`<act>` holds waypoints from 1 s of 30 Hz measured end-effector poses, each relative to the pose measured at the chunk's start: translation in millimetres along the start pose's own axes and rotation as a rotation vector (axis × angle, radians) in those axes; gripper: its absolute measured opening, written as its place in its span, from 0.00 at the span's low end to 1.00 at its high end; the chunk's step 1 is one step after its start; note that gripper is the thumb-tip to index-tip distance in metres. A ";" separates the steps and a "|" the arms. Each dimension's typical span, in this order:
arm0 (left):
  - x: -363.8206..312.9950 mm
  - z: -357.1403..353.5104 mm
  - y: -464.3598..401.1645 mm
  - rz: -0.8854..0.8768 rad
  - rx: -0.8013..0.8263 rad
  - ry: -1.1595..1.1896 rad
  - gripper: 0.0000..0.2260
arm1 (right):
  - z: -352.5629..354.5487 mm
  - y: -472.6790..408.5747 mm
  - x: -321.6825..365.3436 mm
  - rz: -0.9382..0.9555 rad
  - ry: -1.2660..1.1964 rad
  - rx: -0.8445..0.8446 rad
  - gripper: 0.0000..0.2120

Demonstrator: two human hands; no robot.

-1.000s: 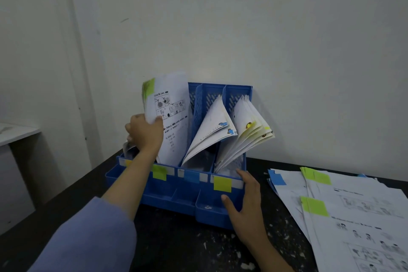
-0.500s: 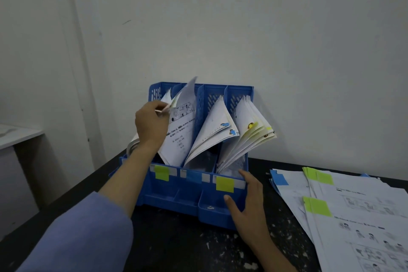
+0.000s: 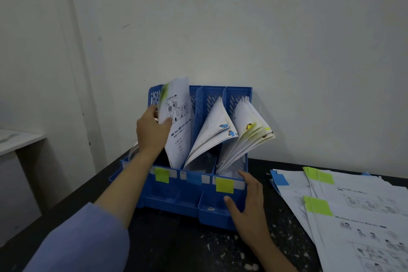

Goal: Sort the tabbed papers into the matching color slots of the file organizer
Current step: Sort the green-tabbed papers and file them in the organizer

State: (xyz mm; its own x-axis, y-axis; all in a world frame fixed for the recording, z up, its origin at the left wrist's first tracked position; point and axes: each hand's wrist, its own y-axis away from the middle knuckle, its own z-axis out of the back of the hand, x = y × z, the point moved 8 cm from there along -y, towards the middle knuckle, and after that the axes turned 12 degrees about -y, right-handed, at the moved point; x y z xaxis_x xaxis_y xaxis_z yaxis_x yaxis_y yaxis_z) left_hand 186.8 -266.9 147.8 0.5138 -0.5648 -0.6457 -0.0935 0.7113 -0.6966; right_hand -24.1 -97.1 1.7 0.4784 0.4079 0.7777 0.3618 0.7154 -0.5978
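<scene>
Head view is all I have, looking down on a dark speckled counter [image 3: 176,247] set against a white wall [image 3: 287,40]. I see the blue file organizer [image 3: 187,196] standing toward the counter's back edge, close to the wall, with three upright slots. Its front lip carries a green label [image 3: 162,175] on the left slot, a blue label [image 3: 193,178] on the middle one and a yellow label [image 3: 224,185] on the right.

My left hand [image 3: 151,132] grips a green-tabbed sheet [image 3: 176,121], thumb on its printed face and fingers curled behind, with the sheet's lower end down inside the left slot and its top leaning slightly right. Blue-tabbed papers [image 3: 213,132] fan out of the middle slot, and yellow-tabbed papers [image 3: 249,132] fan out of the right one.

My right hand [image 3: 249,207] rests flat against the organizer's front right corner, fingers straight and slightly apart, thumb on the front face.

Unsorted tabbed papers [image 3: 353,216] lie spread toward the counter's right edge, green and blue tabs showing.
</scene>
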 end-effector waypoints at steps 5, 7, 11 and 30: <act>16.0 -12.7 20.5 0.031 0.069 -0.029 0.10 | 0.4 -0.2 0.0 0.005 -0.003 -0.005 0.31; 17.8 -12.0 23.8 0.038 0.063 -0.034 0.09 | 0.7 -0.5 0.2 0.008 -0.008 -0.007 0.31; 9.5 -8.0 27.8 0.016 0.033 -0.036 0.06 | 0.2 -0.7 -0.8 -0.006 0.002 -0.001 0.30; 21.7 -7.2 33.5 -0.093 0.133 -0.405 0.07 | -0.7 -1.4 -1.5 -0.018 0.016 0.009 0.31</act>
State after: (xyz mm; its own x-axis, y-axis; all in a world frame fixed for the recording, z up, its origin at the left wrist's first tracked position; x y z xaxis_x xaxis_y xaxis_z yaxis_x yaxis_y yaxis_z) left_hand 188.7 -258.3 108.2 0.8104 -0.4381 -0.3891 0.0660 0.7281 -0.6822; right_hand -24.8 -99.1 1.2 0.4842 0.3860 0.7852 0.3633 0.7277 -0.5817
